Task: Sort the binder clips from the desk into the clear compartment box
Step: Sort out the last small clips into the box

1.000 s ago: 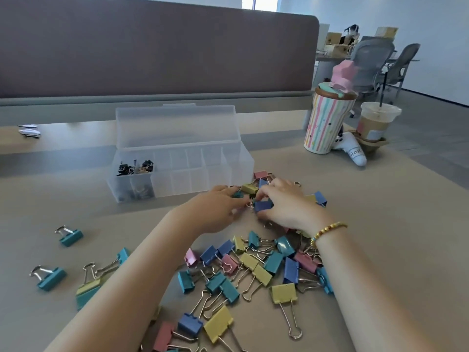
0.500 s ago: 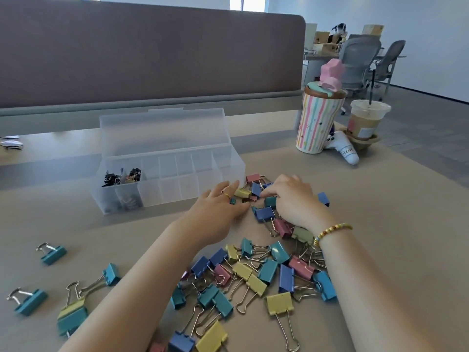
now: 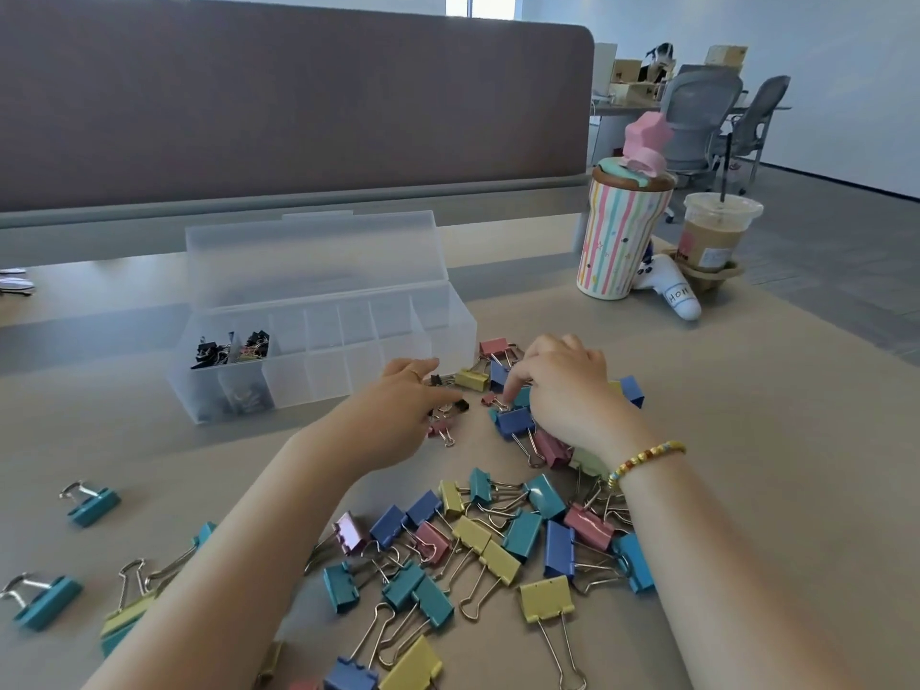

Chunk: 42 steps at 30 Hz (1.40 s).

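A beige desk (image 3: 722, 440) carries loose coloured binder clips (image 3: 478, 550) near both hands, a clear compartment box (image 3: 318, 336) just beyond the left hand's (image 3: 403, 410) fingers, and a striped cup (image 3: 622, 231) beyond the right hand (image 3: 567, 385).

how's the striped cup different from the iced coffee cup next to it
The striped cup is opaque with pastel vertical stripes; the iced coffee cup is clear and shows brown drink. The striped cup is taller and topped by a pink figure; the coffee cup has a flat lid and a dark straw. The coffee cup sits in a cardboard holder, the striped cup straight on the desk. Both stand upright.
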Available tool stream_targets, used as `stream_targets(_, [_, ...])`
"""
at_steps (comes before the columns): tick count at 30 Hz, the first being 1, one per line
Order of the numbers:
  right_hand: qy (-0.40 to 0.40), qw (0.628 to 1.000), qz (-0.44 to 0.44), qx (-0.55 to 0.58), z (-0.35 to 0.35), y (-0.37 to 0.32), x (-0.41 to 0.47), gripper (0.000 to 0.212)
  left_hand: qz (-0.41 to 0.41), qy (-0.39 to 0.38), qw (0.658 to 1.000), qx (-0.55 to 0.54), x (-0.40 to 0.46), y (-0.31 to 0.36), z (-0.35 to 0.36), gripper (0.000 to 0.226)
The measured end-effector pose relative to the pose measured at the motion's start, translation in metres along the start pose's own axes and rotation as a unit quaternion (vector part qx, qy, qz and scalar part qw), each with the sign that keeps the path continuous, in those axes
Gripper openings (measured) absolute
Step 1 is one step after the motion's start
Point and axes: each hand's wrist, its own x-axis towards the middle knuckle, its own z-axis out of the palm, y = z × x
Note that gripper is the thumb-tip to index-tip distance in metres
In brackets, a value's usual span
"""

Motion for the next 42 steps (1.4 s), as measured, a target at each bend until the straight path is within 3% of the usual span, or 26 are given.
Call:
stream_targets(5, [-0.015, 0.999, -0.041, -0.023, 0.007, -0.009, -0.001, 0.047, 0.038, 0.028, 0.998, 0.052, 0.002, 0.009, 0.004, 0.067])
stream_targets(11, [0.042, 0.999, 0.019, 0.006, -0.004, 0.008, 0.000, 0.038, 0.059, 0.034, 0.992, 0.105, 0.003, 0.023, 0.010, 0.069])
stream_targets(15, [-0.011, 1.000, 0.002, -0.016, -0.002, 0.006, -0.001, 0.043, 0.054, 0.025, 0.990, 0.127, 0.003, 0.021, 0.007, 0.063])
stream_targets(21, [0.034, 0.999, 0.021, -0.010, 0.000, 0.009, -0.001, 0.047, 0.027, 0.027, 0.993, 0.108, 0.001, 0.013, 0.002, 0.064])
stream_targets(27, [-0.002, 0.997, -0.043, -0.058, 0.016, -0.014, 0.002, 0.044, -0.028, 0.033, 0.999, 0.025, 0.002, -0.002, -0.009, 0.050])
stream_targets(35, [-0.026, 0.998, -0.059, 0.009, 0.015, -0.019, 0.004, 0.053, -0.021, -0.021, 0.999, -0.009, -0.002, -0.001, -0.004, 0.063])
stream_targets(42, [-0.056, 0.996, -0.047, 0.047, 0.013, -0.028, 0.002, 0.048, -0.046, -0.017, 0.998, -0.051, -0.011, -0.010, -0.015, 0.054])
